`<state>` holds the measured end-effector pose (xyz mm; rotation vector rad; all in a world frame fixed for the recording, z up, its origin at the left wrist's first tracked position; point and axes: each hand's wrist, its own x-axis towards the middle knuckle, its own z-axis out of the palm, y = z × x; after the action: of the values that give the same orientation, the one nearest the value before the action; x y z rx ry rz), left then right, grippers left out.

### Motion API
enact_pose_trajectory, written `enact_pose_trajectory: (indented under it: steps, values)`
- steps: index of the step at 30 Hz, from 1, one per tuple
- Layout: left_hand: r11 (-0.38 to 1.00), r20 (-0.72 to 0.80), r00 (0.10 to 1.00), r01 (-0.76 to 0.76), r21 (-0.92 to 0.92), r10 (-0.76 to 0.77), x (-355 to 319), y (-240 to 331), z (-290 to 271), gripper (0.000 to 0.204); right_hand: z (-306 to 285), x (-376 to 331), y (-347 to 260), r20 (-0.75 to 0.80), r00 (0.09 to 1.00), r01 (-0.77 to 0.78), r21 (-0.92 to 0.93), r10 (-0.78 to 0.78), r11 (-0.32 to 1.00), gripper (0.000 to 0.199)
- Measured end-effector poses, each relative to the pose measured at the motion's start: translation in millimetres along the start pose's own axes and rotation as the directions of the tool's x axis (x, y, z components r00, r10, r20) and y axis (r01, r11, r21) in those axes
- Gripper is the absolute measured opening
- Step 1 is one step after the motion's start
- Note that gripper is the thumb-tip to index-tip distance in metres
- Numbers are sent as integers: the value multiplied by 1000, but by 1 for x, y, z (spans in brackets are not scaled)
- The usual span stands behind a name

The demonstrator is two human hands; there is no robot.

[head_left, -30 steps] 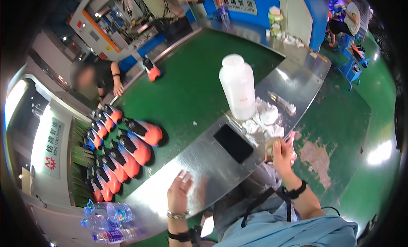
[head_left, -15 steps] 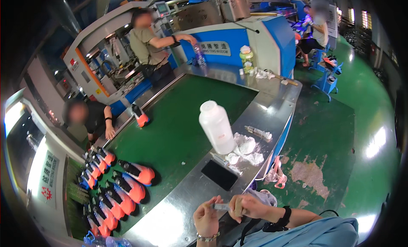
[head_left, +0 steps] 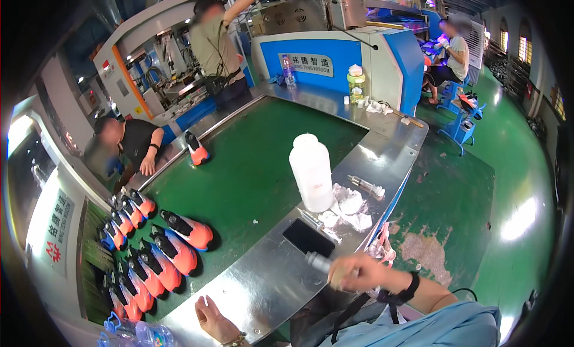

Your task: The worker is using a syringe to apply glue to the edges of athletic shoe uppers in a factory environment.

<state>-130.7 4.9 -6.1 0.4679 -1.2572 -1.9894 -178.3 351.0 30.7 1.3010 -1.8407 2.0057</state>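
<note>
The right hand (head_left: 354,271) is closed around a small bottle (head_left: 320,262), its capped end poking out to the left, held just above the near edge of the steel bench (head_left: 263,287). The left hand (head_left: 213,319) lies open and flat on the bench edge, holding nothing.

The bottle hangs right beside the black phone (head_left: 308,237), which lies face up on the steel. If the cap is loose or the hand squeezes, I'd guess any liquid lands on the screen. The bottle also sits partly out past the bench rim, so a slip would likely send it into the person's lap or down to the green floor (head_left: 454,227).

Beyond the phone, the tall white jug (head_left: 312,172) stands upright with crumpled wipes (head_left: 350,206) and a small metal tool (head_left: 366,186) crowded at its base. A reach across that clutter could well nudge the jug over onto the green belt (head_left: 251,167), where a row of orange shoes (head_left: 173,251) lies well to the left.
</note>
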Motion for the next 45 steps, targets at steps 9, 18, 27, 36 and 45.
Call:
enact_pose_trajectory:
  steps: [9, 18, 27, 36, 45]
  values:
    - [787, 146, 989, -111, 607, 27, -48, -19, -61, 9, -102, 121, -21, -488, 864, -162, -33, 126, 986, 33]
    - [491, 287, 940, -342, 801, 187, -48, -26, -59, 11, -129, 199, 21, -604, 774, -156, 112, 192, 981, 47]
    - [431, 329, 914, -402, 808, 236, -49, -27, -56, 10, -129, 217, 24, -564, 768, -339, 46, 305, 940, 43]
    - [424, 489, 867, -482, 767, 100, -49, -27, -14, 8, -132, 236, 24, -480, 780, -565, -266, 401, 781, 52]
    - [249, 789, 604, -785, 566, 111, -38, -45, 38, 13, -139, 194, 33, -391, 897, -336, -293, 208, 895, 53]
